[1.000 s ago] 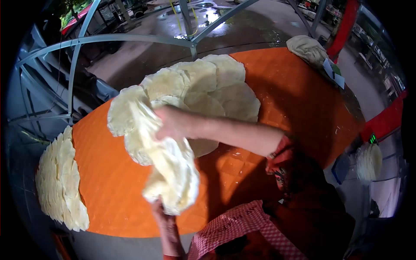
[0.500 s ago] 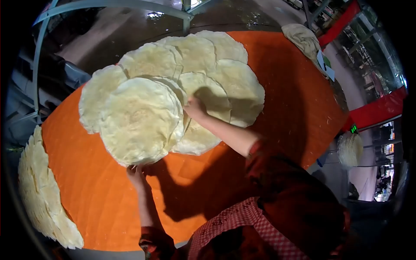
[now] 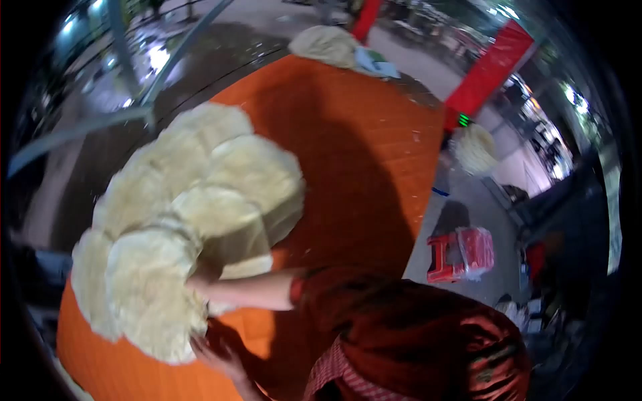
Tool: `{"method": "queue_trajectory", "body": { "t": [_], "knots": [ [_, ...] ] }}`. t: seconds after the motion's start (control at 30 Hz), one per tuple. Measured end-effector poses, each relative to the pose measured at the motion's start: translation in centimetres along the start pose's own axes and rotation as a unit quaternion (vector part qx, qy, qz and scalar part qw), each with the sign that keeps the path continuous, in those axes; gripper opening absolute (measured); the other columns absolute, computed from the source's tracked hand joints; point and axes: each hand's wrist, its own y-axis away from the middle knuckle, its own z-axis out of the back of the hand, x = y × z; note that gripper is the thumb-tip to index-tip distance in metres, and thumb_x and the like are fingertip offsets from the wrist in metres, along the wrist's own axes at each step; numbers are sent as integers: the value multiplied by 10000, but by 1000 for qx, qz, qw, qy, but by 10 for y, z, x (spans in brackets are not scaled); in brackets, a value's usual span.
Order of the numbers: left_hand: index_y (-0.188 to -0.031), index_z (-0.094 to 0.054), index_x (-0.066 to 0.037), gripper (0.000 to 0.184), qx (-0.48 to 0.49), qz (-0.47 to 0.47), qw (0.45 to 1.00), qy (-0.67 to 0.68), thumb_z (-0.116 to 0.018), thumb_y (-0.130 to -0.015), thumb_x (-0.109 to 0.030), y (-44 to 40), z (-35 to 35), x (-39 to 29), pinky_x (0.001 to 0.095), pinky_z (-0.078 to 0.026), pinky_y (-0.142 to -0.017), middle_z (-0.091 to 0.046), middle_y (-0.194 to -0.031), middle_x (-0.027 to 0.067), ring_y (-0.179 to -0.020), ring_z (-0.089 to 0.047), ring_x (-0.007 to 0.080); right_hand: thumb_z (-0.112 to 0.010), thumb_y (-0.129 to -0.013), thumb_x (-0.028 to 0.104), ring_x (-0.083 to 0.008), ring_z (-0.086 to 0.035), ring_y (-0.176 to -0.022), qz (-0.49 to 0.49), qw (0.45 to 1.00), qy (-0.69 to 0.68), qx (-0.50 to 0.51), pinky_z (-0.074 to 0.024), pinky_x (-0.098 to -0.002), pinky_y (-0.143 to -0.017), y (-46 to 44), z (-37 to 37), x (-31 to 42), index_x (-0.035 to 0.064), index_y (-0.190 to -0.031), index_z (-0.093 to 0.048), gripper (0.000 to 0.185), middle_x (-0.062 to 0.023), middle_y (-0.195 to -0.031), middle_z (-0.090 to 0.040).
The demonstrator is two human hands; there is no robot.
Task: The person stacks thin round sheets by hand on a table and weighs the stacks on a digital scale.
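Large round pale flatbreads (image 3: 257, 170) overlap on an orange-covered table (image 3: 341, 167). On the near side, a front flatbread (image 3: 150, 287) lies over others. My right hand (image 3: 206, 282) is at this bread's right edge with its fingers curled closed on it; the fingertips are partly hidden and blurred. Below it, my left hand (image 3: 217, 352) touches the bread's lower right edge, its fingers stretched out and somewhat smeared by motion.
At the table's far end lie a pale cloth (image 3: 324, 45) and a light blue sheet (image 3: 378, 65). A red stool (image 3: 461, 255) stands on the floor to the right, with a round pale stack (image 3: 475, 149) farther off. A metal frame (image 3: 87, 130) rises at the left.
The view has swung to the right, so table and breads appear farther left and the red stool shows. My right hand has come nearer to my left at the front bread's edge.
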Motion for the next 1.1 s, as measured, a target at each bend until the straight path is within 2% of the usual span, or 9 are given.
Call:
{"method": "queue_trajectory", "body": {
  "t": [0.1, 0.27, 0.5, 0.7, 0.77, 0.87, 0.93, 1.0, 1.1],
  "knots": [
    [-1243, -507, -6, 408, -16, -24, 996, -84, -503, -953, -292, -4, 6, -65, 430, -426, -953, -528, -1233, 162, -1098, -509, 371, -685, -786, 190, -219, -636, -890, 60, 995, 83, -4, -525, -370, -716, 26, 39, 46, 9, -1035, -601, 319, -137, -988, -642],
    [-1023, -574, 50, 444, -78, 31, 992, -96, -511, -929, -379, 45, 17, -80, 461, -515, -762, -622, -965, 238, -850, -611, 407, -684, -788, 210, -225, -628, -919, 213, 956, 177, -92, -518, -380, -743, 64, 120, 178, 4, -1074, -594, 364, -136, -1029, -635],
    [-1128, -582, -23, 307, -21, 41, 981, -188, -447, -952, -234, 73, -7, -76, 438, -438, -918, -588, -1163, 172, -1045, -538, 382, -681, -790, 240, -233, -618, -958, 441, 771, 305, -343, -509, -394, -781, 270, 316, 400, -3, -1129, -584, 427, -136, -1087, -626],
    [-1147, -502, 13, 368, 48, 164, 973, -156, -504, -810, -134, 69, -5, -72, 496, -383, -946, -467, -1268, 219, -1143, -433, 420, -679, -792, 264, -241, -609, -992, 483, 639, 324, -504, -500, -406, -813, 423, 482, 444, -8, -1176, -576, 482, -135, -1136, -619],
    [-1148, -490, 24, 378, 50, 149, 972, -175, -489, -796, -114, 71, -7, -67, 504, -368, -954, -454, -1262, 231, -1131, -427, 428, -622, -837, 254, -231, -619, -950, 482, 659, 302, -491, -508, -378, -794, 390, 483, 420, 1, -1162, -564, 416, -120, -1081, -626],
    [-1149, -499, 6, 378, 52, 157, 966, -198, -464, -807, -152, 69, -8, -67, 517, -369, -947, -461, -1232, 241, -1112, -436, 439, -536, -904, 238, -217, -635, -888, 446, 814, 247, -279, -521, -337, -764, 251, 417, 347, 15, -1142, -545, 326, -96, -999, -637],
    [-1144, -505, 1, 386, 50, 157, 968, -191, -463, -817, -198, 65, -5, -66, 517, -372, -937, -471, -1218, 235, -1106, -443, 435, -522, -919, 204, -184, -643, -799, 399, 852, 303, -153, -528, -295, -667, 142, 256, 274, 40, -1101, -569, 250, -48, -906, -633],
    [-1144, -514, -5, 390, 36, 149, 971, -183, -468, -821, -218, 62, -4, -67, 514, -373, -927, -484, -1204, 228, -1091, -456, 428, -627, -846, 104, -128, -617, -698, 234, 938, 256, -1, -504, -254, -586, -34, 214, 182, 79, -907, -634, 66, -4, -793, -615],
    [-1147, -519, -15, 400, 33, 161, 973, -163, -462, -850, -277, 58, -1, -68, 518, -367, -921, -488, -1209, 228, -1087, -460, 429, -622, -731, 36, -118, -538, -489, 224, 913, 328, 90, -415, -266, -443, -213, 52, 70, 76, -650, -590, 96, -9, -566, -563]
  ]
}}
